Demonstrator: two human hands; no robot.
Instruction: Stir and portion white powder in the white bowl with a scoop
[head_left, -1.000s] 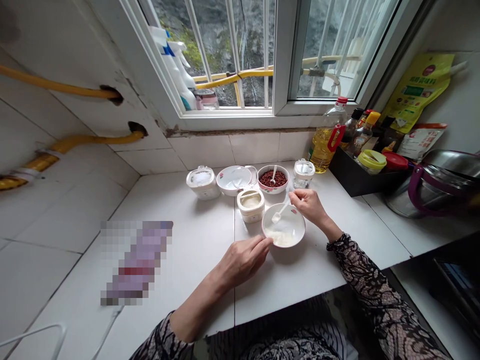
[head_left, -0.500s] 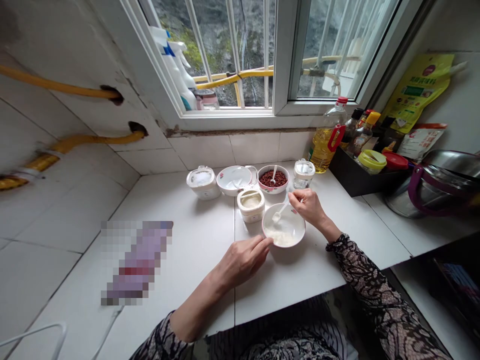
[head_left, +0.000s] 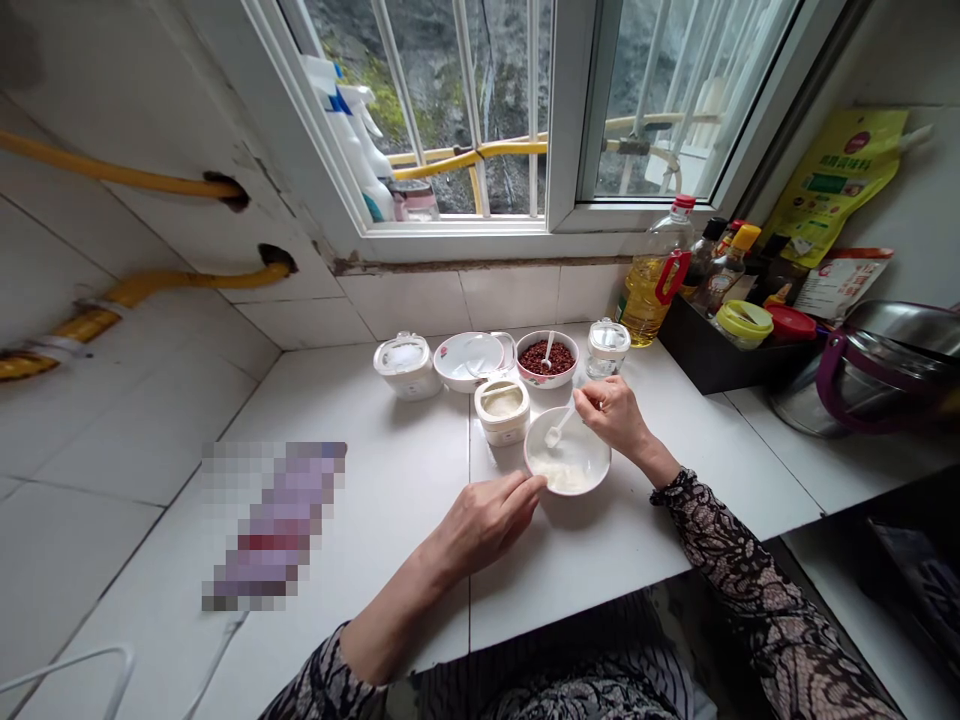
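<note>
In my right hand (head_left: 615, 412) is a small white spoon (head_left: 556, 434), pinched by the handle, its bowl end inside a white bowl (head_left: 596, 455). A pale powder (head_left: 562, 474) lies in the near part of that bowl. My left hand (head_left: 495, 512) pinches the bowl's near-left rim between thumb and fingers. Just behind and left of the bowl stands a cream container (head_left: 502, 424) with pale contents. Behind these, a bowl of small dark red beans (head_left: 546, 358) holds another white spoon.
A lidded white container (head_left: 409, 370), an empty-looking white bowl (head_left: 466, 358) and a clear jar (head_left: 606, 350) line the back. At right are an oil bottle (head_left: 651, 280), a black seasoning box (head_left: 694, 350) and a steel pot (head_left: 806, 395). A blurred purple item (head_left: 281, 520) lies left.
My right hand has shifted very slightly left with the spoon. My left hand and the bowl have stayed in place.
</note>
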